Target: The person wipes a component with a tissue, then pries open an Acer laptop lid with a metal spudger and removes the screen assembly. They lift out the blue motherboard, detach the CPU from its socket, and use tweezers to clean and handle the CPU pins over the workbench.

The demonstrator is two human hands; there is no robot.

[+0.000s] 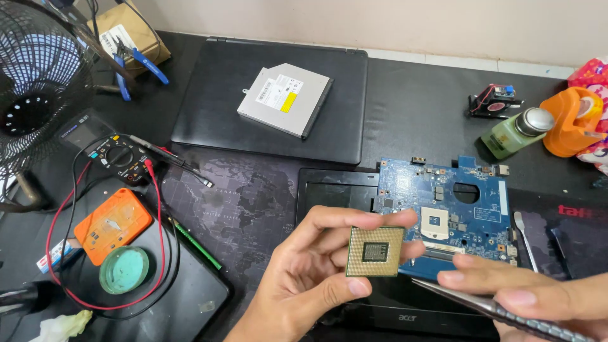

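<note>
Dark, cluttered repair bench: the left hand pinched a square green pin-grid processor chip at its edges, at seven o'clock from the blue circuit board; the right hand gripped metal tweezers. A slip could bend pins.

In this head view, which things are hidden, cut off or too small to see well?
- Processor chip: its far face is hidden; pins too small to count.
- Metal tool in right hand: the bottom edge cuts off its end.
- Blue motherboard: the left hand and chip cover its lower left corner.
- Fan: cut off by the left edge.
- Optical drive: label print too small.
</note>
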